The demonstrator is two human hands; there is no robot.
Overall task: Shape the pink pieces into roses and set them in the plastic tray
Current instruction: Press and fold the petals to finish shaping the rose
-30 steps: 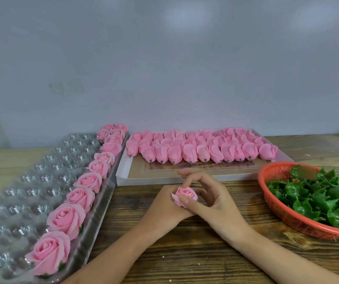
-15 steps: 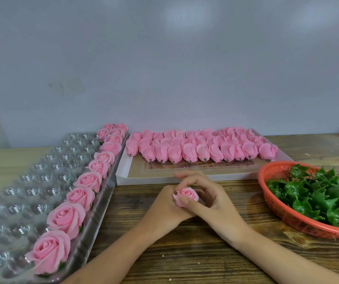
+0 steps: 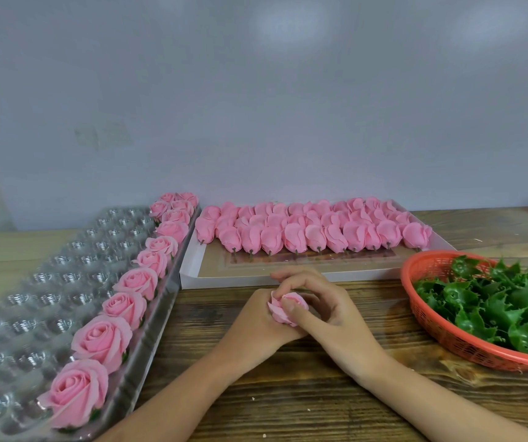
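Observation:
A half-opened pink rose bud (image 3: 280,309) sits between both hands over the wooden table. My left hand (image 3: 256,323) cups it from below and behind. My right hand (image 3: 326,309) pinches its petals with thumb and fingers. The clear plastic tray (image 3: 32,291) lies at the left, with several finished pink roses (image 3: 128,306) lined along its right-hand column. Rows of closed pink pieces (image 3: 313,232) lie in a flat white box (image 3: 192,269) behind my hands.
An orange mesh basket (image 3: 441,330) of green leaf-shaped calyxes (image 3: 505,301) stands at the right edge. The wooden table (image 3: 304,393) runs to a grey wall close behind the box. Small crumbs dot the boards near my forearms.
My right fingers have shifted slightly around the bud, working its petals. The bud sits a little lower in my left hand. Nothing else has moved.

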